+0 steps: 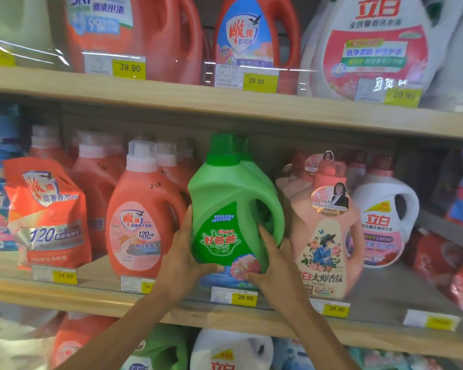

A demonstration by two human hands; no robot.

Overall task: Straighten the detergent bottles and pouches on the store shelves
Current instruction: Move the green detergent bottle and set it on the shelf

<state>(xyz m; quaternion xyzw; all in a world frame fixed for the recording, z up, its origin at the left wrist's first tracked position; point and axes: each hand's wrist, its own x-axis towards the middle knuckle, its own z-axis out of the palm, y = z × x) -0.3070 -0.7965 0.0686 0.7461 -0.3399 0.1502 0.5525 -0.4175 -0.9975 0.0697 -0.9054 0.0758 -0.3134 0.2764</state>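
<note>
Both sets of fingers are wrapped on the green bottle (pixel 230 204): our left hand (pixel 183 253) low on its left, right hand (pixel 274 265) under the handle. It's near upright, cap up, label facing us, on the middle shelf (pixel 38 293).

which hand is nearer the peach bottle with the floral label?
Right. The right hand grips the green bottle on its handle side, just left of the peach bottle. The left hand holds the green bottle's opposite side, farther left.
</note>
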